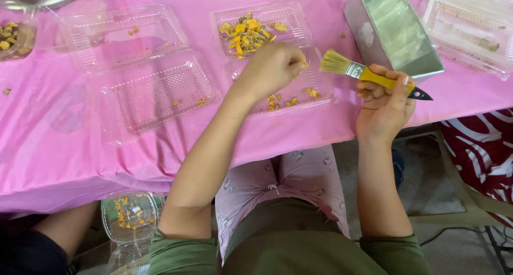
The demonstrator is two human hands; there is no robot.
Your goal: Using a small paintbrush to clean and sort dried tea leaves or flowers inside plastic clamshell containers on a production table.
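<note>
My right hand (383, 103) grips a small paintbrush (368, 75) with a yellow handle, black tip and pale bristles pointing left. My left hand (271, 68) hovers over an open clear plastic clamshell container (315, 96), its fingertips pinched together just left of the bristles; whether a small piece is between them I cannot tell. Several yellow-orange flower bits (246, 33) lie in the container's far half, and a few in the near half (291, 100).
A pink plastic cloth (64, 147) covers the table. A second open clamshell (155, 91) lies at left, a metal tin (393, 29) and another clear tray (470, 26) at right. A clear container of petals (130, 215) sits below the table edge.
</note>
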